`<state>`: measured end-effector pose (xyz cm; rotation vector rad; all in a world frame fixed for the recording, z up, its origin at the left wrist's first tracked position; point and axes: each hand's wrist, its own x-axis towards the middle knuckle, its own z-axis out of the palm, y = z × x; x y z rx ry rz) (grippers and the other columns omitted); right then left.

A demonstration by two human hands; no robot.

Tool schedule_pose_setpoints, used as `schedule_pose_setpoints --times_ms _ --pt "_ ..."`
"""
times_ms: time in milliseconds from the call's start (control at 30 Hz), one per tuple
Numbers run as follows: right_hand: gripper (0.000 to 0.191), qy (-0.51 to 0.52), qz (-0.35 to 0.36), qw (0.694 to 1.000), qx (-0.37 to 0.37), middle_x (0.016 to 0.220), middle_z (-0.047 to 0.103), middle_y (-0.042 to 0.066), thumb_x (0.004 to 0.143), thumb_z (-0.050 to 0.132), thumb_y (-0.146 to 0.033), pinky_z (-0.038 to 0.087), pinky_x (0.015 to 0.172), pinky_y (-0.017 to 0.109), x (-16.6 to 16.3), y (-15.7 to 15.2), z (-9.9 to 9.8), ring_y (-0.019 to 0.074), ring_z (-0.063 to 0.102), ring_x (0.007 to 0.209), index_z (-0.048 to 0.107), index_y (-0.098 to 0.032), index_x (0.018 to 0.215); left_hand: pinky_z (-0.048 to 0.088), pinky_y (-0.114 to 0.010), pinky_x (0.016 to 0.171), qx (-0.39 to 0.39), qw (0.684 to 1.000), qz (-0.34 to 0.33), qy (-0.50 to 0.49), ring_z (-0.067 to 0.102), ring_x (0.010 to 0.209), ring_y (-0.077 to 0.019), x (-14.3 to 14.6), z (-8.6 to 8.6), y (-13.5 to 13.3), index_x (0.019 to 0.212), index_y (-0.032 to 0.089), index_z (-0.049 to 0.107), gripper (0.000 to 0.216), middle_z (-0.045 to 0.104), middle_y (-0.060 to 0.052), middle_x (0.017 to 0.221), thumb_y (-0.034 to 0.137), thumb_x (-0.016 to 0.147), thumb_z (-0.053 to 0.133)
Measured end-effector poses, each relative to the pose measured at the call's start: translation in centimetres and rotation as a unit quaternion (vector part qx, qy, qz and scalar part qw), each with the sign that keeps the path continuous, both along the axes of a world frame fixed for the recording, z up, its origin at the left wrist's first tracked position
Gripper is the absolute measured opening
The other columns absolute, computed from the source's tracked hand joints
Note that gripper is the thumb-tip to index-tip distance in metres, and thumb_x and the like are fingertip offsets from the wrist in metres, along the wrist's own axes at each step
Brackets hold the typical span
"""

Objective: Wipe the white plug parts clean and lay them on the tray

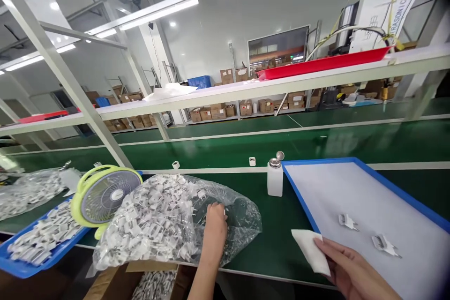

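My left hand (215,223) is inside the mouth of a clear plastic bag (242,218). Its fingers are curled closed, and what they may hold is hidden apart from a tiny white bit at the fingertips. White plug housings (158,215) fill the bag's left part in a large heap. Pinched between thumb and fingers of my right hand (346,265) is a folded white cloth (311,251), held over the near left edge of a blue-rimmed tray (298,187). Two white plugs with pins, a left one (348,221) and a right one (385,245), lie apart on the tray's white lining.
A white pump bottle (274,180) with its lid raised stands left of the tray. A yellow-green fan (107,194) leans beside the bag, near a blue tray (21,267) of white parts. Below the table edge sits an open cardboard box (108,283). A shelf (218,96) crosses above.
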<state>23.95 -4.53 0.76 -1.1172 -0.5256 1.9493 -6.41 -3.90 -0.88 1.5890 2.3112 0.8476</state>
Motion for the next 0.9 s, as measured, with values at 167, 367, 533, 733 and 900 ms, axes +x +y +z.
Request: schedule_pose_setpoints --times_ms 167,367,533,733,900 --pt "0.027 -0.110 -0.129 0.978 0.125 0.099 0.077 0.009 0.079 0.081 -0.028 0.063 0.072 0.027 0.4 7.2 1.7 0.0252 0.072 0.094 0.075 -0.012 0.100 0.047 -0.029 0.079 0.030 0.987 -0.088 -0.131 0.066 0.086 -0.0216 5.8 0.2 0.4 0.104 0.020 0.070 0.028 0.071 -0.006 0.093 0.008 0.083 0.055" --pt "0.014 -0.136 -0.169 0.959 0.184 0.106 0.070 0.004 0.093 0.068 -0.023 0.059 0.074 0.027 -1.9 15.1 4.2 0.0147 0.068 0.088 0.068 -0.014 0.104 0.045 -0.036 0.091 0.039 0.953 -0.139 -0.266 0.064 0.102 -0.0271 12.5 -4.3 -1.1 0.099 0.023 0.074 0.036 0.072 -0.008 0.103 0.005 0.072 0.059" --pt "0.020 -0.101 -0.091 0.976 0.171 0.106 0.068 0.005 0.096 0.066 -0.028 0.059 0.073 0.033 -2.3 16.5 3.3 0.0160 0.067 0.086 0.065 -0.015 0.110 0.033 -0.041 0.112 0.104 0.932 -0.122 -0.324 0.049 0.133 -0.0320 12.5 -3.5 1.1 0.135 0.022 0.061 0.069 0.058 -0.014 0.139 0.014 0.068 0.075" --pt "0.030 -0.068 -0.089 0.983 0.148 0.118 0.065 0.008 0.097 0.064 -0.033 0.059 0.081 0.039 -4.0 17.1 1.8 0.0202 0.067 0.097 0.062 -0.016 0.121 0.040 -0.037 0.106 0.140 0.947 -0.076 -0.281 0.051 0.133 -0.0321 12.1 0.6 11.7 0.141 0.014 0.047 0.091 0.055 -0.018 0.143 0.013 0.058 0.083" --pt "0.029 -0.030 -0.084 0.986 0.144 0.119 0.065 0.008 0.097 0.064 -0.032 0.059 0.081 0.039 -4.7 17.0 1.6 0.0202 0.067 0.097 0.062 -0.016 0.121 0.052 -0.028 0.078 0.096 0.960 -0.132 -0.229 0.071 0.093 -0.0235 12.3 0.5 16.6 0.117 0.016 0.061 0.060 0.074 -0.006 0.105 0.010 0.060 0.080"
